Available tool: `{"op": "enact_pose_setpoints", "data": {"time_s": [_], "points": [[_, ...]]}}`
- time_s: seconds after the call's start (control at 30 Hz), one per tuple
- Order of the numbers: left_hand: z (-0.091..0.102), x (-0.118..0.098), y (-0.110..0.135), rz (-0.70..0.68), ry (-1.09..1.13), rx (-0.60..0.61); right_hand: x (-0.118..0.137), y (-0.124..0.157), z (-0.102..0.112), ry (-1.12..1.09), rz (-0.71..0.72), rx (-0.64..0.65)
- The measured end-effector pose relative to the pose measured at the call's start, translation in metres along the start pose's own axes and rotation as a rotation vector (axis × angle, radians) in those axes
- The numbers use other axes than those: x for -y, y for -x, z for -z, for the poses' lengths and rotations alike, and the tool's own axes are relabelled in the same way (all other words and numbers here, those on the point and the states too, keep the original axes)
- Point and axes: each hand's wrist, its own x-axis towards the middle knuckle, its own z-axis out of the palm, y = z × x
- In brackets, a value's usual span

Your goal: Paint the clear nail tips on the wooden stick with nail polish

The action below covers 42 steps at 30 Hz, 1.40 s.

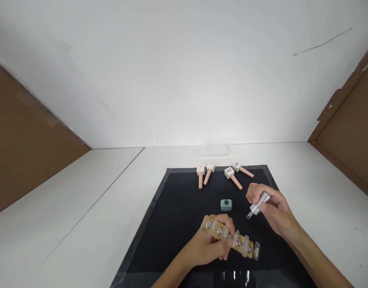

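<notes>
In my left hand [215,248] is a tan nail tip display strip [207,221], tilted down to the right. Several clear nail tips [246,245] stand along it on round metallic mounts; my fingers cover part of its middle. My right hand [275,210], to the right and a little higher, pinches a silver nail polish brush cap [258,203]. Its narrow tip points down and left, apart from the strip; the bristles are too small to make out. Just beyond the strip sits a small teal bottle [226,205] with a dark uncapped neck.
Several white square bottles with peach caps lie at the back of the black mat [171,208], two at left [200,171] and two at right [229,172]. Behind them, a clear plastic box [215,150] stands against the white wall. Brown cardboard panels [348,124] flank the white table.
</notes>
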Motion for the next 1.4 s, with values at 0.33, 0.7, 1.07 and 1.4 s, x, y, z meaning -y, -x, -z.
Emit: {"op": "enact_pose_setpoints", "data": {"time_s": [0.33,0.7,1.07,1.4], "points": [[-0.009,-0.017,-0.008,0.048,-0.116,-0.066,0.018,-0.003,-0.010,0.141,-0.004,0.234],[-0.009,-0.015,-0.007,0.067,-0.089,-0.057,0.014,-0.002,-0.006,0.175,-0.061,0.222],[-0.003,-0.001,-0.002,0.039,-0.006,-0.025,0.006,-0.003,0.000,0.129,-0.076,0.096],[-0.002,0.009,-0.009,0.059,0.625,-0.009,0.009,-0.001,-0.007,0.082,0.003,0.083]]}}
